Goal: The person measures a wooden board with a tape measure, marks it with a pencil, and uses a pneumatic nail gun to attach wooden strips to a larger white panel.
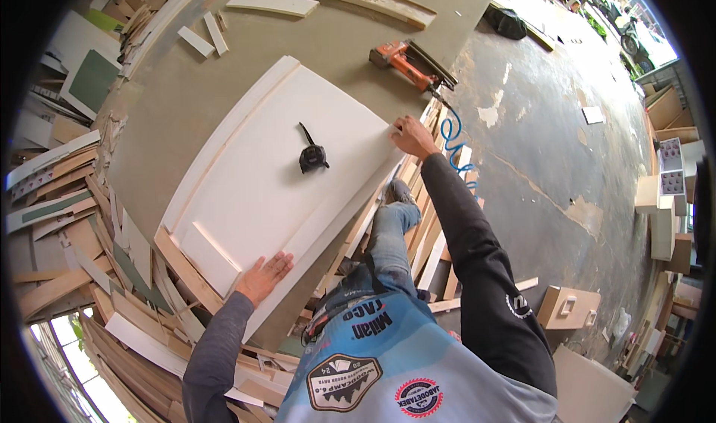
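A large white panel (298,110) lies on the work table in front of me, with strips along its edges. My left hand (266,279) rests flat on its near left part, fingers stretched out. At the panel's right corner, my right hand (415,137) has its fingers curled over the end of the white edge strip (339,210); the fingertips are partly hidden. A black tape measure (313,159) sits on the panel between my hands. Beyond my right hand, an orange nail gun (406,63) lies on the table, joined to a coiled blue air hose (451,133).
Offcuts and boards (97,274) are heaped at the left. Loose white strips (272,4) lie at the table's far side. More wood strips (425,229) are near my legs. A drawer-like box (568,308) stands on the floor at the right, with boxes (660,214) along the wall.
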Tool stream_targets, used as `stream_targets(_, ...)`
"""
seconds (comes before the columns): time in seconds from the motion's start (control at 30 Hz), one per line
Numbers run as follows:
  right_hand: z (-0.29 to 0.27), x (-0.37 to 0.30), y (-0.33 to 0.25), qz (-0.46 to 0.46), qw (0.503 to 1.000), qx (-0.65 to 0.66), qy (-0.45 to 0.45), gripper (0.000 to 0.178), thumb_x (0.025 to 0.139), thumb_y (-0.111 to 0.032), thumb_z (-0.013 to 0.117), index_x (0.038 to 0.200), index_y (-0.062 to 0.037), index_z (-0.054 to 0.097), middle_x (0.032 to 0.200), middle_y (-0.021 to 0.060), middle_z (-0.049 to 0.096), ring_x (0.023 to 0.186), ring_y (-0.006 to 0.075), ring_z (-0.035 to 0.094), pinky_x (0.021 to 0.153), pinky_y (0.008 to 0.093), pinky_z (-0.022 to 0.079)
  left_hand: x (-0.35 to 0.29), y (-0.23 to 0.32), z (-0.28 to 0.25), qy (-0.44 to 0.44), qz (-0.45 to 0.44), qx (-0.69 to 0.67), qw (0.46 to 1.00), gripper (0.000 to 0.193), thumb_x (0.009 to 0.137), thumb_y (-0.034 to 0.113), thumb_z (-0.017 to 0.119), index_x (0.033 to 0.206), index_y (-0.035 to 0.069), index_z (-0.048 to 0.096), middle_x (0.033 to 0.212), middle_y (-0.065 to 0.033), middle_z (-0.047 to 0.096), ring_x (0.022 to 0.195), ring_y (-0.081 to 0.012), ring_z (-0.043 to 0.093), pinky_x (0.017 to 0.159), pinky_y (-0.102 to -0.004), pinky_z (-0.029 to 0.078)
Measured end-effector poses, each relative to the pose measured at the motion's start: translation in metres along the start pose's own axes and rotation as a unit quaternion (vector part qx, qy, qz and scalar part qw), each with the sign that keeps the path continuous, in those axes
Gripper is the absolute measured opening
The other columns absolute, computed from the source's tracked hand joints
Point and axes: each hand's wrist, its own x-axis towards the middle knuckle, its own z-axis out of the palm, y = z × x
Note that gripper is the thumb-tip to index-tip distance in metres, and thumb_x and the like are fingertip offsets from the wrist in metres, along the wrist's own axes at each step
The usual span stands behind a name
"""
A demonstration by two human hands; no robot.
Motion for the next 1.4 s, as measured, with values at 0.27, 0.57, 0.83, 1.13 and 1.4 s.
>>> stream_targets(0.27, -0.032, 0.057, -0.016, 0.015, 0.968, -0.057, 0.242, 0.026, 0.09, -0.024, 0.062, 0.104, -0.003, 0.068, 0.11, 0.0175, 0.062, 0.116, 0.0339, 0.058, 0.094, 0.0489, 0.046, -0.002, 0.003, 0.021, 0.007, 0.0, -0.009, 1.0, 0.079, 0.097, 0.015, 0.048, 0.165, 0.015, 0.009, 0.173, -0.0021, 0.002, 0.159, -0.0217, 0.007, 0.125, -0.0479, 0.025)
stream_targets(0.57, -0.02, 0.157, 0.042, 0.059, 0.965, -0.241, 0.082, 0.039, 0.091, -0.015, 0.061, 0.127, -0.0024, 0.053, 0.12, 0.0186, 0.065, 0.116, 0.0369, 0.062, 0.1, 0.0505, 0.044, 0.002, -0.003, 0.004, -0.066, 0.021, -0.008, 0.998, 0.08, 0.098, 0.013, 0.046, 0.165, 0.014, 0.003, 0.173, -0.0018, -0.005, 0.16, -0.0231, 0.001, 0.126, -0.0495, 0.021)
stream_targets(0.83, -0.071, 0.102, 0.05, 0.03, 0.99, -0.131, 0.033, 0.04, 0.079, -0.025, 0.074, 0.103, 0.0037, 0.058, 0.095, 0.0252, 0.07, 0.091, 0.043, 0.069, 0.082, 0.0481, 0.054, 0.004, -0.003, 0.02, -0.053, 0.013, -0.061, 0.997, 0.075, 0.099, 0.014, 0.041, 0.165, 0.015, 0.005, 0.173, -0.0001, 0.0, 0.16, -0.0207, 0.004, 0.126, -0.0508, 0.021)
stream_targets(1.13, -0.139, -0.041, 0.029, 0.184, 0.947, 0.263, -0.031, 0.028, 0.085, -0.023, 0.066, 0.099, 0.0005, 0.059, 0.078, 0.0124, 0.064, 0.063, 0.0251, 0.066, 0.058, 0.0389, 0.054, -0.002, -0.009, -0.001, -0.024, 0.032, -0.056, 0.998, 0.097, 0.087, 0.007, 0.06, 0.165, 0.013, 0.002, 0.173, -0.0015, -0.001, 0.16, -0.0217, 0.005, 0.123, -0.051, 0.027)
stream_targets(1.4, -0.132, -0.098, -0.024, 0.263, 0.796, 0.531, -0.122, 0.019, 0.091, -0.016, 0.057, 0.101, -0.0005, 0.052, 0.077, 0.009, 0.059, 0.053, 0.0193, 0.062, 0.045, 0.034, 0.052, -0.005, -0.007, -0.004, -0.017, 0.019, -0.052, 0.998, 0.102, 0.085, 0.005, 0.063, 0.165, 0.012, 0.0, 0.173, -0.0017, -0.003, 0.16, -0.0219, 0.003, 0.123, -0.0513, 0.027)
